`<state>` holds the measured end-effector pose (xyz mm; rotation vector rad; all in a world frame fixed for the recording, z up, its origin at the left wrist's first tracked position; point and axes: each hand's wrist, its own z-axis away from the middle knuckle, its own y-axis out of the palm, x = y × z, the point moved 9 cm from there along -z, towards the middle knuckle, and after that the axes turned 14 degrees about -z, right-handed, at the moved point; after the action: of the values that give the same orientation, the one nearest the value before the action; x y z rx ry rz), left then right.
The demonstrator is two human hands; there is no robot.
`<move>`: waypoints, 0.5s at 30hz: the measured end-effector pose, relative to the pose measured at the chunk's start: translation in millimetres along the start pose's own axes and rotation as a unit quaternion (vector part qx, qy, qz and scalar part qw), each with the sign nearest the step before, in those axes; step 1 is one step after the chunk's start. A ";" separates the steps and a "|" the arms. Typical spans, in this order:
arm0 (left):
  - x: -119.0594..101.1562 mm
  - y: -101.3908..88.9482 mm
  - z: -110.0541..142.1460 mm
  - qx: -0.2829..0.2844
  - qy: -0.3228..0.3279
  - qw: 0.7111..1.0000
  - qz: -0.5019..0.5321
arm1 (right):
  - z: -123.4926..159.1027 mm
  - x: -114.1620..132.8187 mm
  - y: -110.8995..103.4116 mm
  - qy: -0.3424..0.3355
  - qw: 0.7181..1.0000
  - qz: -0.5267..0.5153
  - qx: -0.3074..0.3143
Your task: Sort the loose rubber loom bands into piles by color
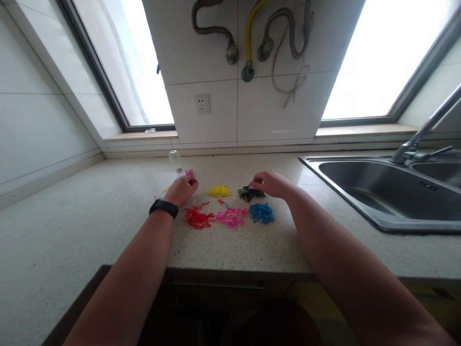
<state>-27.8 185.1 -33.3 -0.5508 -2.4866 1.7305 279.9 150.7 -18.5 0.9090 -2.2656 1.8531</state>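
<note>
My left hand, with a black band on its wrist, is closed in a pinch left of the yellow rubber bands; what it holds is hidden. Behind it are a clear plastic bottle and a small pink object. My right hand pinches at the edge of the black rubber bands; a pinkish bit shows at its fingertips, too small to name. Nearer me lie piles of red rubber bands, pink rubber bands and blue rubber bands.
A steel sink with a faucet is set into the counter on the right. A tiled wall with a socket and hoses stands behind. A few loose bands lie between the piles.
</note>
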 end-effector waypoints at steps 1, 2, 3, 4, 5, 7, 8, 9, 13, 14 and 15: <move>2.5 -0.4 -0.4 0.002 0.000 1.000 -0.007 | 0.1 1.3 -2.6 -0.002 1.000 0.005 -0.013; 5.5 -1.0 -0.6 0.005 -0.002 1.000 -0.014 | 0.3 2.8 -4.9 -0.004 1.000 0.008 -0.023; 8.8 -1.8 -0.5 0.008 -0.004 1.000 -0.023 | 0.7 4.5 -7.0 -0.006 0.999 0.012 -0.034; 12.5 -2.6 -0.3 0.011 -0.006 0.999 -0.031 | 1.2 6.2 -8.9 -0.008 0.999 0.015 -0.042; 16.7 -3.6 0.2 0.014 -0.010 0.999 -0.039 | 1.8 7.7 -10.3 -0.010 0.999 0.017 -0.049; 27.2 -5.4 1.8 0.020 -0.024 0.998 -0.055 | 2.7 9.8 -11.8 -0.009 0.998 0.021 -0.057; 33.7 -6.0 2.9 0.023 -0.035 0.997 -0.063 | 3.0 10.2 -11.9 -0.007 0.998 0.023 -0.059; 41.0 -6.6 4.2 0.026 -0.049 0.996 -0.071 | 3.2 10.2 -11.8 -0.003 0.998 0.024 -0.060; 68.3 -1.2 10.2 0.067 -0.103 0.990 -0.075 | 2.9 9.8 -8.7 0.000 0.998 0.024 -0.055; 73.0 1.2 11.6 0.081 -0.112 0.988 -0.071 | 2.7 9.6 -8.0 -0.001 0.998 0.023 -0.054; 76.6 3.4 12.8 0.093 -0.120 0.986 -0.065 | 2.6 9.4 -7.4 -0.001 0.998 0.021 -0.052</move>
<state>-101.7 199.5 -52.7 -0.1684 -2.4052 2.0547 276.6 144.0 -8.8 0.8548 -2.3752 1.7311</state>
